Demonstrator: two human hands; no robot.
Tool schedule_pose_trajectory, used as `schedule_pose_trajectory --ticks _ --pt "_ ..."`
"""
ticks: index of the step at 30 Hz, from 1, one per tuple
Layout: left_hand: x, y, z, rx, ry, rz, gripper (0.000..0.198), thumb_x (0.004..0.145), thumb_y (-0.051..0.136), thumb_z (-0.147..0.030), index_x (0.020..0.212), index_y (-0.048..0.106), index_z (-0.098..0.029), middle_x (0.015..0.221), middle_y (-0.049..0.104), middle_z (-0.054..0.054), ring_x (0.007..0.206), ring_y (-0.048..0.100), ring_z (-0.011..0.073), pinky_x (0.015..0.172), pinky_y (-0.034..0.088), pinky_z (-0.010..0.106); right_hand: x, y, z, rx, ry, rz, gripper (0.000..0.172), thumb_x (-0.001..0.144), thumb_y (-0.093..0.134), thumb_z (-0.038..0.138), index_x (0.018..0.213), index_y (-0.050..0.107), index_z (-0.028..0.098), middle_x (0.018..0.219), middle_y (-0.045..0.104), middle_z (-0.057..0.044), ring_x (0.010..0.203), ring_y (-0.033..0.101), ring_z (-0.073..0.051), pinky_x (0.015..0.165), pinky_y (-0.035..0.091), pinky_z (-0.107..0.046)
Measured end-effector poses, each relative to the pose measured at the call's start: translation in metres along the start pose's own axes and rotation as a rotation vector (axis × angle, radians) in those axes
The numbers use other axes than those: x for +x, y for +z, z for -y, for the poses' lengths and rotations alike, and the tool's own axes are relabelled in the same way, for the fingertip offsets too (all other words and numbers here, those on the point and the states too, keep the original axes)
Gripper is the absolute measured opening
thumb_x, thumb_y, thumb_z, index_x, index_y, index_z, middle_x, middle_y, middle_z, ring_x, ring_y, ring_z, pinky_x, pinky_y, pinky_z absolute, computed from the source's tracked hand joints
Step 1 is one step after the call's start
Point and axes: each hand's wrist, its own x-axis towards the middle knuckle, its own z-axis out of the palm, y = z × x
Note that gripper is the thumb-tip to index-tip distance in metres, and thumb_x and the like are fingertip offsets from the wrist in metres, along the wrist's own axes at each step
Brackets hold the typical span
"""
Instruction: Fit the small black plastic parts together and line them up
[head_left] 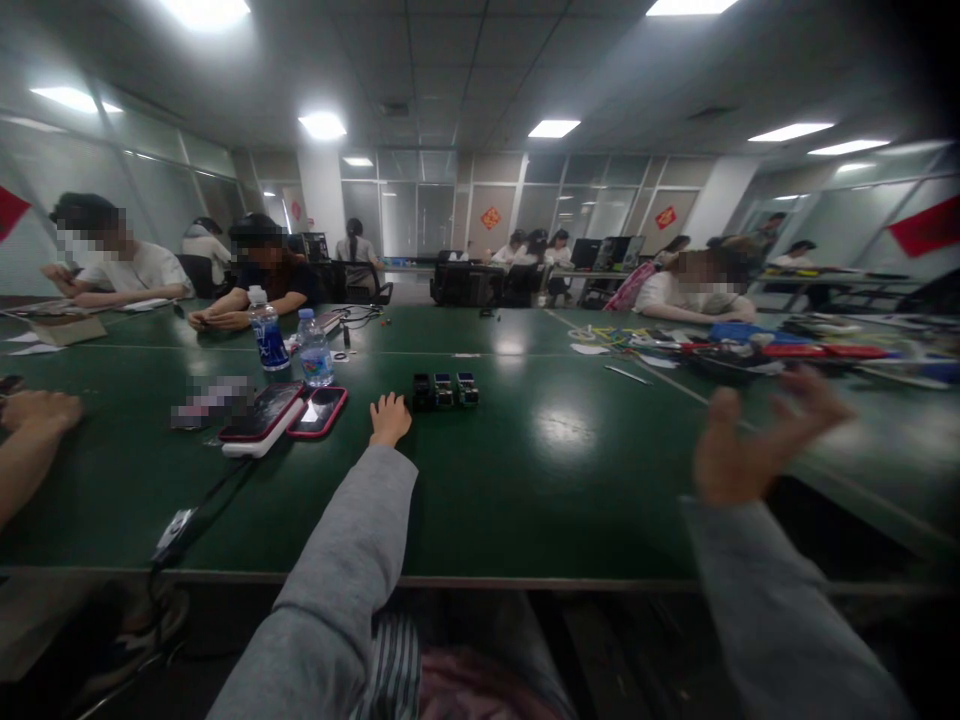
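My left hand [389,418] stretches forward and rests flat on the green table [525,470], fingers apart and holding nothing. Just beyond it to the right sit three small dark blocks [445,390] in a row. To its left lie two phones in red cases [294,411]. My right hand [757,440] is raised above the table at the right, blurred by motion, with its fingers spread and nothing in them. Both arms wear grey sleeves.
Two water bottles [289,343] stand behind the phones. A cable with a small device [174,528] runs to the near table edge. Another person's hand [37,410] rests at the far left. Several people sit at the far side; cluttered parts [750,350] lie at the right.
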Motion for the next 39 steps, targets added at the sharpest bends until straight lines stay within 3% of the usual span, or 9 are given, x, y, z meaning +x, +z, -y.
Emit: schedule_pose_trajectory --ticks 3,5,9,12,19,21,27,33,39 --pt "-0.001 -0.001 -0.001 0.000 -0.005 0.001 0.049 0.095 0.029 -0.025 0.140 0.047 -0.019 0.153 0.038 0.011 0.142 0.031 0.0286 0.115 0.025 0.054 -0.042 0.111 0.062 0.251 -0.181 0.279 0.051 0.096 0.038 0.049 0.140 0.036 0.023 0.132 0.045 -0.014 0.128 0.040 -0.027 0.104 0.037 -0.056" --pt "-0.001 -0.002 -0.003 0.004 -0.017 0.010 0.049 0.095 0.029 -0.026 0.140 0.047 -0.020 0.154 0.037 0.010 0.143 0.031 0.0280 0.115 0.024 0.054 -0.080 0.166 0.093 0.286 -0.191 0.531 0.046 0.094 0.043 0.042 0.135 0.044 0.021 0.136 0.039 -0.015 0.132 0.036 -0.028 0.107 0.037 -0.053" --pt "-0.002 -0.003 -0.004 0.008 -0.013 0.013 0.050 0.094 0.028 -0.025 0.141 0.046 -0.020 0.153 0.038 0.010 0.142 0.031 0.0278 0.115 0.025 0.053 -0.141 0.221 0.102 0.266 -0.132 0.905 0.039 0.087 0.057 0.030 0.125 0.055 0.022 0.135 0.040 -0.013 0.123 0.046 -0.028 0.101 0.043 -0.047" --pt "-0.001 -0.002 -0.003 0.011 -0.008 0.001 0.050 0.095 0.027 -0.025 0.140 0.047 -0.019 0.152 0.040 0.011 0.141 0.032 0.0285 0.115 0.026 0.054 -0.155 0.231 0.084 0.266 -0.115 1.010 0.028 0.086 0.057 0.026 0.113 0.058 0.022 0.119 0.052 -0.010 0.104 0.057 -0.022 0.091 0.049 -0.039" --pt "0.001 0.000 -0.002 0.003 -0.012 0.014 0.049 0.095 0.027 -0.026 0.140 0.047 -0.019 0.154 0.038 0.010 0.142 0.031 0.0287 0.116 0.024 0.053 -0.148 0.242 0.059 0.334 0.206 0.913 0.029 0.088 0.053 0.034 0.114 0.055 0.022 0.096 0.066 -0.005 0.089 0.061 -0.020 0.084 0.047 -0.035" --pt "0.001 0.000 -0.001 0.004 -0.010 0.011 0.049 0.095 0.027 -0.027 0.140 0.047 -0.020 0.154 0.038 0.010 0.142 0.030 0.0286 0.116 0.024 0.053 -0.150 0.246 0.057 0.296 0.220 0.914 0.026 0.091 0.046 0.033 0.111 0.057 0.021 0.091 0.066 -0.006 0.088 0.060 -0.021 0.086 0.046 -0.037" --pt "0.001 0.002 -0.001 0.003 -0.001 0.001 0.049 0.095 0.028 -0.026 0.140 0.047 -0.020 0.153 0.038 0.011 0.142 0.031 0.0286 0.115 0.025 0.054 -0.157 0.252 0.054 0.287 0.070 0.834 0.045 0.080 0.059 0.040 0.117 0.057 0.014 0.109 0.062 -0.013 0.102 0.056 -0.025 0.094 0.043 -0.042" --pt "0.002 0.001 -0.001 0.004 -0.008 0.016 0.049 0.095 0.028 -0.026 0.140 0.047 -0.020 0.153 0.038 0.011 0.142 0.030 0.0285 0.115 0.025 0.053 -0.153 0.254 0.051 0.356 0.357 0.898 0.038 0.086 0.047 0.034 0.118 0.059 0.017 0.103 0.067 -0.008 0.091 0.062 -0.020 0.087 0.047 -0.034" --pt "0.002 0.003 0.002 0.006 -0.002 -0.008 0.049 0.094 0.029 -0.025 0.140 0.047 -0.019 0.153 0.038 0.011 0.142 0.031 0.0291 0.115 0.025 0.054 -0.147 0.261 0.044 0.226 0.303 0.818 0.030 0.085 0.040 0.025 0.100 0.064 0.015 0.104 0.067 -0.014 0.106 0.057 -0.025 0.103 0.037 -0.044"
